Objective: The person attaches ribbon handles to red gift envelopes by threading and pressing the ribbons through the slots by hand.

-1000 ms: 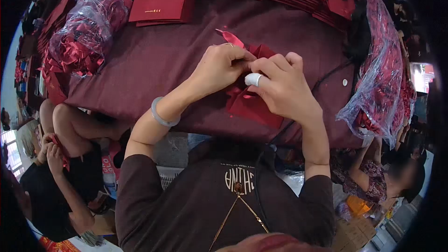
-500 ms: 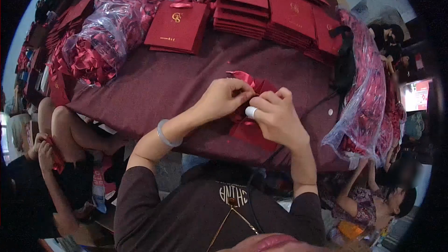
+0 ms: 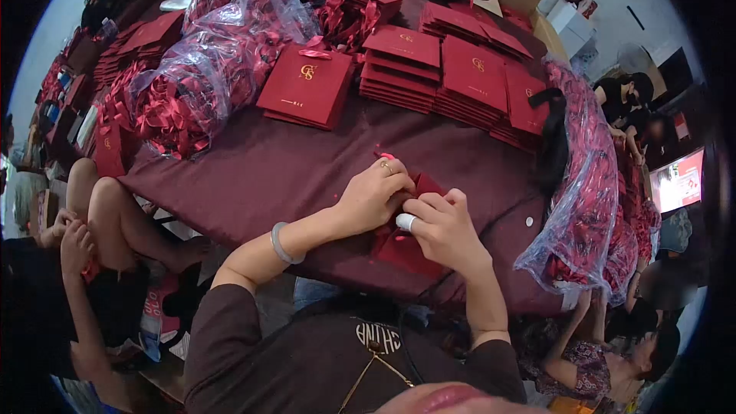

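A red paper bag lies on the tablecloth under and between my hands, largely covered by them. My left hand, with a ring and a pale bangle at the wrist, is closed in a pinch at the bag's upper part. A bit of red ribbon sticks out above its fingers. My right hand, a white band round one finger, is closed on the bag's right side, its fingertips almost meeting the left ones. What lies exactly between the fingertips is hidden.
Stacks of red bags stand at the back of the dark red tablecloth. Clear plastic sacks of ribbon bags flank me, one at left and one at right. A black strap hangs by the right sack. Other people sit around the table.
The view has tipped up, showing more of the table's far side and another person's hands there. My left hand now covers most of the ribbon loop; both hands stay close together at the bag.
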Motion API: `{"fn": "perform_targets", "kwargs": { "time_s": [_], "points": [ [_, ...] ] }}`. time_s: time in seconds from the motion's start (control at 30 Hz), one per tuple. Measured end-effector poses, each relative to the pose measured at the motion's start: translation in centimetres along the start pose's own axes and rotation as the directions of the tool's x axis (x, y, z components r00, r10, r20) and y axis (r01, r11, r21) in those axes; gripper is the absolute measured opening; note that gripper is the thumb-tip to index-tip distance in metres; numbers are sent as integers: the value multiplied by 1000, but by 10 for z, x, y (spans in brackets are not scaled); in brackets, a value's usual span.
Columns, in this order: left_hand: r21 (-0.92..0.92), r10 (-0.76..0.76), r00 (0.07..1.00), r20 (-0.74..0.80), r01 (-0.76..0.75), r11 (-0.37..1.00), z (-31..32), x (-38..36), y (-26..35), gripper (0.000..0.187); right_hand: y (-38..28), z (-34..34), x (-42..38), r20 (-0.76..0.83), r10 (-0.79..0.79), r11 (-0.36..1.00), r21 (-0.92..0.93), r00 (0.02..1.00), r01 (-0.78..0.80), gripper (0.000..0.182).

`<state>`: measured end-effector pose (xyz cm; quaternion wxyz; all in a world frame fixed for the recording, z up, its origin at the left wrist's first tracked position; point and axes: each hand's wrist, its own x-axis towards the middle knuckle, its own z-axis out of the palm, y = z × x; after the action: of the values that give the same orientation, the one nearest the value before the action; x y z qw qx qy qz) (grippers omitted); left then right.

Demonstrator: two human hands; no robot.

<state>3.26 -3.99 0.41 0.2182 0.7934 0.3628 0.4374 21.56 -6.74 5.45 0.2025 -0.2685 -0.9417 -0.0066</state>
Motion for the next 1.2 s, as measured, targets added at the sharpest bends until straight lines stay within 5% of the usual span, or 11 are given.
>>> {"fn": "perform_targets", "kwargs": {
  "time_s": [0.33,0.47,0.6,0.67,0.73,0.8,0.9,0.97,1.0,1.1,1.2],
  "points": [
    [81,127,990,-60,-122,989,-19,15,-7,14,14,-4,-5,97,161,984,-97,982,-152,14],
    [101,5,974,-224,18,995,-62,26,-42,11,24,-18,-9,6,181,983,-6,983,-181,12],
    [-249,-389,915,111,404,880,-65,19,-62,18,28,-9,-9,-2,215,977,-4,977,-215,13],
    [-357,-311,933,181,357,863,-49,17,-55,23,34,-3,-12,32,230,967,106,973,-232,16],
    [52,-233,971,-53,236,970,-42,19,-31,25,39,-2,-13,68,250,937,235,966,-259,22],
    [133,-87,996,-24,89,987,-37,17,-33,28,49,4,-15,1,371,764,568,929,-306,30],
    [105,-268,942,200,251,962,-39,16,-21,28,64,-9,-34,80,555,653,575,828,-493,68],
    [-44,-380,695,611,509,860,-54,21,-10,30,70,-4,-47,177,565,678,456,806,-576,91],
    [-58,-178,753,633,276,959,-53,16,-16,34,68,2,-50,200,542,738,352,816,-576,98],
    [-61,-36,735,677,105,993,-39,5,-18,38,51,24,-53,242,472,832,194,848,-519,116],
    [-192,31,632,774,187,964,-40,8,-14,43,44,41,-60,253,468,850,134,847,-509,117]
  ]
}}
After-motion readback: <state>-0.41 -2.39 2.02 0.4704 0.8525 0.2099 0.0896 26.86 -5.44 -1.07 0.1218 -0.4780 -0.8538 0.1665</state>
